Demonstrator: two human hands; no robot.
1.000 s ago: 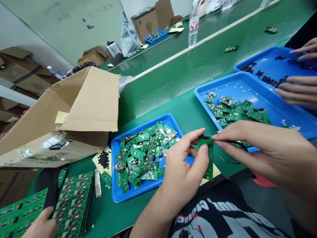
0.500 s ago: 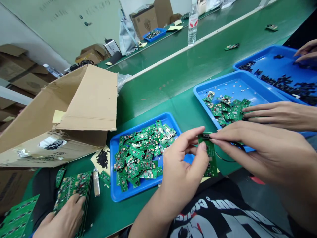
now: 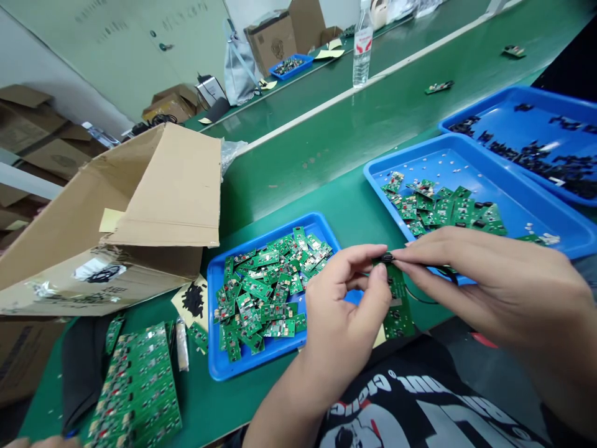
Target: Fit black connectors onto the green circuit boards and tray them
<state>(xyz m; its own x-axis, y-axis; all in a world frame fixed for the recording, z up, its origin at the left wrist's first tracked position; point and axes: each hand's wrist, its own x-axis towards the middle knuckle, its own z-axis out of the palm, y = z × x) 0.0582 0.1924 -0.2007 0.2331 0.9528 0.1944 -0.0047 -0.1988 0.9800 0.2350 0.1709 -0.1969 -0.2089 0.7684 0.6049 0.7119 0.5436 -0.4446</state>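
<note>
we have a small green board (image 3: pixel 400 305) in front of our chest, with its low end hanging down. our left hand (image 3: pixel 347 305) pinches it near the top, thumb and finger closed on it. a little black part (image 3: pixel 387 256) sits at that top end. our right hand (image 3: pixel 494 280) comes in beside it, thumb and finger almost together at the black part; we cannot tell if they grip it or only touch it.

our right hand hides the near side of a blue tray (image 3: pixel 494 186) with more boards, and our left hand hides a corner of the other blue tray (image 3: pixel 212 367), which is heaped with boards. past the right one, a third tray (image 3: pixel 508 118) has black bits in it.

to the left, black strips (image 3: pixel 192 300) lie on yellow paper, near a big stack of board sheets (image 3: pixel 140 386). another person's fingers (image 3: pixel 46 443) peek in below. a big cardboard box (image 3: pixel 172 186) stands behind, blocking our view, and a water bottle (image 3: pixel 362 56) stands farther back.
</note>
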